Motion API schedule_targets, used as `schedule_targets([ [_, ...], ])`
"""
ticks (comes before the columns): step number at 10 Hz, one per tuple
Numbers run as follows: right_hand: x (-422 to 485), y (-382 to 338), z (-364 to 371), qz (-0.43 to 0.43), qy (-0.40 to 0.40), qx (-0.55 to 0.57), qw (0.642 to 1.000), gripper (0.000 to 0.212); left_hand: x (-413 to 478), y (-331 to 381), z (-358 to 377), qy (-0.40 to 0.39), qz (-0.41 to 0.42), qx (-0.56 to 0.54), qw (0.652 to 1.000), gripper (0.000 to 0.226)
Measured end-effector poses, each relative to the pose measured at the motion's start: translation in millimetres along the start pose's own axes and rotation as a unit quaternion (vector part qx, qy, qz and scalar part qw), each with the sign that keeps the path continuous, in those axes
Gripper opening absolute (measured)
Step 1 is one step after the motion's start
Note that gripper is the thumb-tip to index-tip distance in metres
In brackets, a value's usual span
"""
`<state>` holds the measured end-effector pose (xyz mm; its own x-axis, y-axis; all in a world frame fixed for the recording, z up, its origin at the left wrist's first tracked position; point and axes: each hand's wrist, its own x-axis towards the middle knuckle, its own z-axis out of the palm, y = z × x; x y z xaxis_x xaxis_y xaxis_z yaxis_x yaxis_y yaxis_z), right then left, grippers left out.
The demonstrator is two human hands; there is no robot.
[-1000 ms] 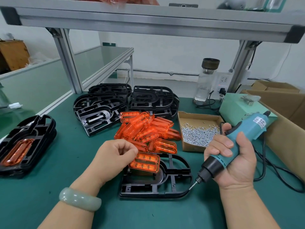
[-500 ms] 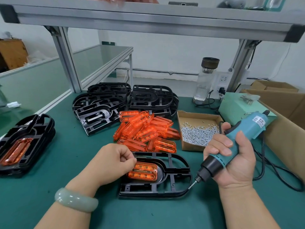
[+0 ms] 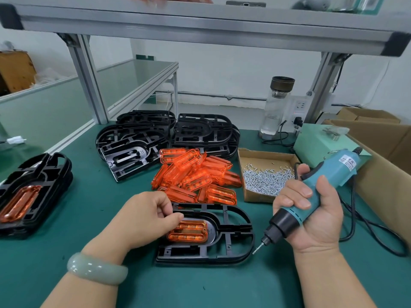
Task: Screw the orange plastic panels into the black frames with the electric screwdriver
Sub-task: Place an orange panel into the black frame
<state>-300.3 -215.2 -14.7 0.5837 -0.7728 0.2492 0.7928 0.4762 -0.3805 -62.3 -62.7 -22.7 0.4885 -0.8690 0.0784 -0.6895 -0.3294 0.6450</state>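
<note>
A black frame [image 3: 231, 250] lies flat on the green mat in front of me. An orange panel [image 3: 191, 231] sits in its recess. My left hand [image 3: 142, 221] is curled over the panel's left end, thumb and fingertips pinching its edge and hiding that end. My right hand [image 3: 315, 223] grips the teal electric screwdriver [image 3: 333, 172], held slanted. Its bit points down-left, with the tip just off the frame's right rim. A loose pile of orange panels [image 3: 195, 174] lies just behind the frame.
A cardboard tray of screws [image 3: 264, 181] stands right of the pile. Stacks of bare black frames [image 3: 138, 141] sit at the back, and frames with panels fitted [image 3: 33, 187] at far left. A glass bottle [image 3: 278, 105], green power unit [image 3: 318, 141], cable [image 3: 367, 225] and cardboard box [image 3: 389, 174] crowd the right.
My left hand lowered the orange panel from above the frame down into its recess. My right hand and the screwdriver stayed nearly still.
</note>
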Motion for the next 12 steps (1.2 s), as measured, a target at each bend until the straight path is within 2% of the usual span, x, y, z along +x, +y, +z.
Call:
schedule_targets([
  [2,-1,0,0,-0.002,0.003,0.003,1.0,0.051,2,-5,-3,-0.056,-0.039,0.025,0.997,0.038],
  [8,0,0,0,0.003,0.0,0.002,1.0,0.05,-4,1,6,-0.025,0.013,-0.032,0.999,0.029],
  [9,0,-1,0,0.001,-0.002,0.008,1.0,0.05,-6,2,3,-0.02,0.048,-0.09,0.995,0.037],
  [10,0,-2,0,-0.003,0.004,0.01,1.0,0.051,-11,13,6,-0.098,0.112,-0.05,0.988,0.076],
  [11,0,-2,0,-0.006,0.006,0.008,1.0,0.052,-12,21,15,-0.151,0.152,0.001,0.977,0.098],
  [12,-1,-2,1,-0.007,0.008,0.008,1.0,0.053,-12,23,20,-0.143,0.161,0.012,0.976,0.101],
])
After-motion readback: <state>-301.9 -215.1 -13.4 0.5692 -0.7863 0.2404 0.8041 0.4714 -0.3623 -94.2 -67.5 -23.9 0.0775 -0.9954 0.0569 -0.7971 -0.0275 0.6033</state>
